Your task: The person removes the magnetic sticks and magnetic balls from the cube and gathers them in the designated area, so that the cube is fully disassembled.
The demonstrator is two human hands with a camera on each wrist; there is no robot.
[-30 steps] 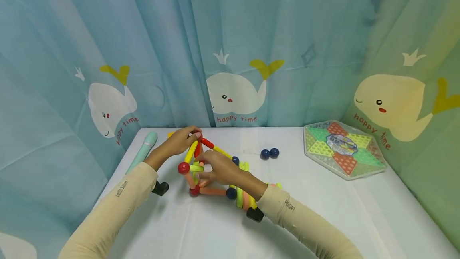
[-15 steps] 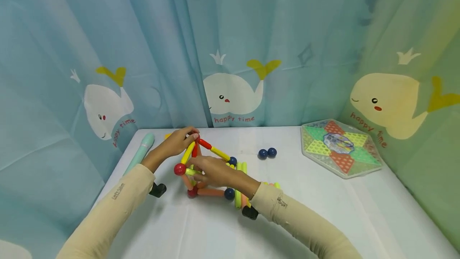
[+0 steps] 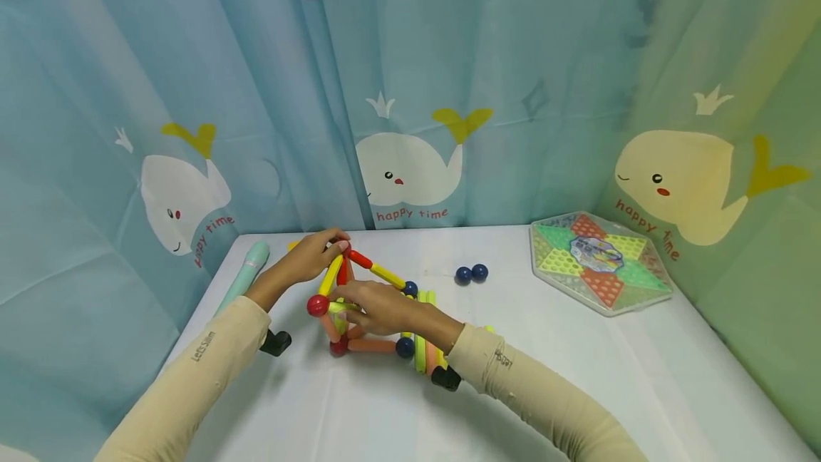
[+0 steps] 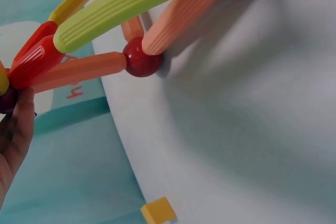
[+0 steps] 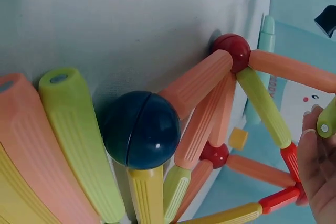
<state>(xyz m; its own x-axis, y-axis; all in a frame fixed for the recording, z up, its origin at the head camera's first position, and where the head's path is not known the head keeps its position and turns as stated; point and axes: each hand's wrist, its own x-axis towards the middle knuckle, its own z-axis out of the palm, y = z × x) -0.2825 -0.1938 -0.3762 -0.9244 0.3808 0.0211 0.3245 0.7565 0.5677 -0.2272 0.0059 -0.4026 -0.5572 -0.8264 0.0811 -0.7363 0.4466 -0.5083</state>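
Note:
A frame of magnetic building sticks and balls stands on the table. At its peak, my left hand (image 3: 317, 255) holds a red ball (image 3: 346, 247) with the fingertips; yellow and red sticks slope down from there. Lower down, my right hand (image 3: 383, 306) pinches a lime green stick (image 3: 343, 306), whose left end meets another red ball (image 3: 318, 305). In the right wrist view, my right fingertips (image 5: 313, 115) lie against that stick's free end (image 5: 326, 124). A dark blue ball (image 5: 142, 129) forms a near corner. Only part of my left hand (image 4: 18, 135) shows in the left wrist view.
Loose sticks (image 3: 420, 355) lie in a row right of the frame. Two dark blue balls (image 3: 471, 274) sit behind them. A hexagonal Chinese checkers board (image 3: 603, 259) lies at the back right, a mint green tube-shaped thing (image 3: 246, 269) at the left, and a yellow block (image 4: 158, 211) near the back edge.
My right hand has moved left along the lime green stick, closer to the red ball at its end. My left hand stays at the peak. The head view has shifted slightly.

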